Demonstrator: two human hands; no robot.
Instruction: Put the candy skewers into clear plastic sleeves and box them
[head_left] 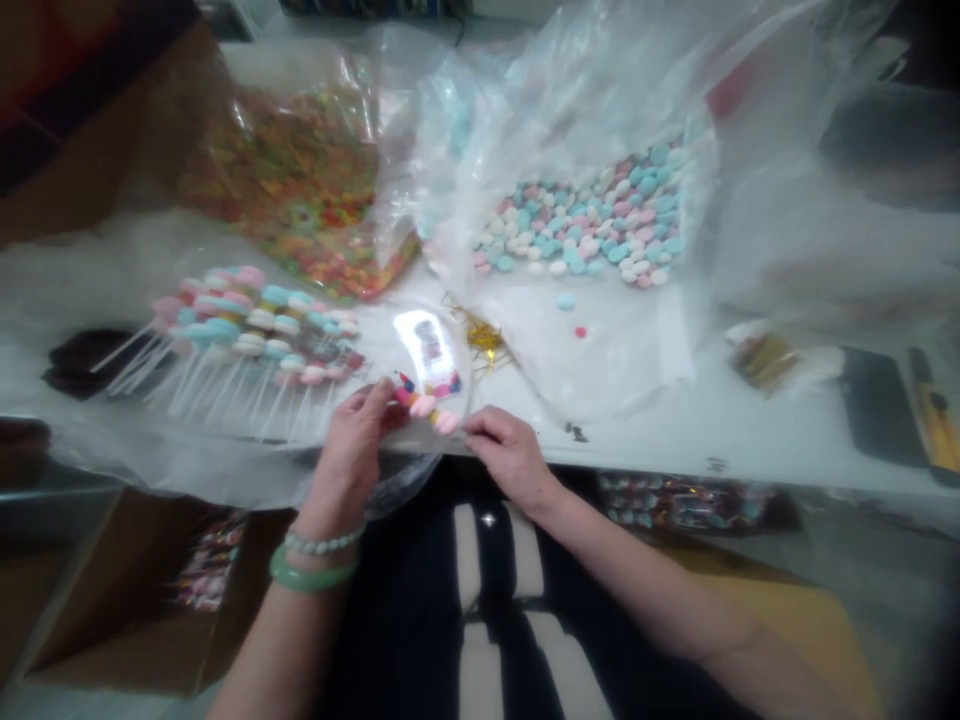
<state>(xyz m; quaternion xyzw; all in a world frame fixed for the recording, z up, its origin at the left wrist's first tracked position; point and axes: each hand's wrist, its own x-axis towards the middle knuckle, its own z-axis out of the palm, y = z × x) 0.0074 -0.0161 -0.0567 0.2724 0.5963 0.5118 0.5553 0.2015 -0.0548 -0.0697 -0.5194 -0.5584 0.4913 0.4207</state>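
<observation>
Left hand [358, 430]: thumb and fingertips closed to a narrow pinch, in hold of the upper-left end of a short skewer of pink and multicoloured candy pieces [424, 405]. On the same wrist, one pale beaded bracelet [324, 543] and one smooth green bangle [313, 573].

Right hand [510, 450]: thumb and fingers drawn together in a pinch just beside the pink lower-right end of the skewer; contact too blurred to tell.

Skewer: between the two hands, tilted down to the right, above the near edge of a white table [630, 445].

Just beyond the grip: one shiny clear packet with glare [426, 345]. Beyond and slightly right: loose pile of gold twist ties [484, 338].

Left of the grip: heap of pastel candy skewers on white sticks [240, 320]. Farther beyond, to the left: clear bag of orange, red and green candies [315, 190].

Beyond, to the right: clear bag of pink, white and blue candy discs [592, 225], with one loose blue disc [565, 301] and one small red piece [580, 332] on the near side.
</observation>
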